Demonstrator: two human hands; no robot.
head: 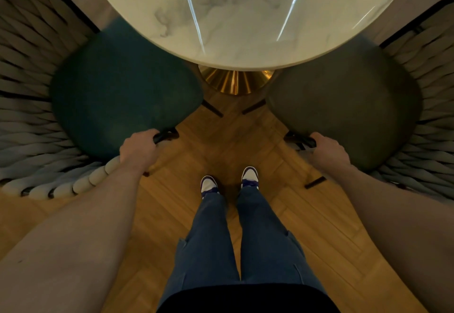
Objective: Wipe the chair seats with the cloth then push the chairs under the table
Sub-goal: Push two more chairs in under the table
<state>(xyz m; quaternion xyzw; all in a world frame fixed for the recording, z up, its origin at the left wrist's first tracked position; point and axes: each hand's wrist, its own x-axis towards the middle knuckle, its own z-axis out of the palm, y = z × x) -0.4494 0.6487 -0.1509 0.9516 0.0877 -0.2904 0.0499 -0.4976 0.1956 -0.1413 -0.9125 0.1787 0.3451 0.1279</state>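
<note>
left chair [118, 91]: teal seat at about 9 o'clock, its far edge already tucked a bit under the worktop [245, 18]; most of the seat is left sticking out, so the push looks only partly done.
left hand [140, 149]: fingers are wrapped round the dark frame end at the seat's near corner, roughly 8 o'clock from the middle of the view.
cloth: not seen anywhere, so its whereabouts can't be told. With both hands on chair frames, the wiping is guessed to be finished, but honestly that can't be confirmed from the seats.
worktop: round marble top at 12 o'clock, gold pedestal base [235, 81] showing just under its near edge.
right chair [344, 106]: grey-olive seat at about 3 o'clock, also only slightly slid under the worktop edge.
right hand [330, 150]: fingers are curled round the dark frame end at that seat's near corner, around 4 o'clock.
still left: both chairs to be shoved further in, by the look of it.
writing/brands: nothing readable is spotted; the shoes [208, 185] on the wooden floor [221, 140] show no legible logo.
</note>
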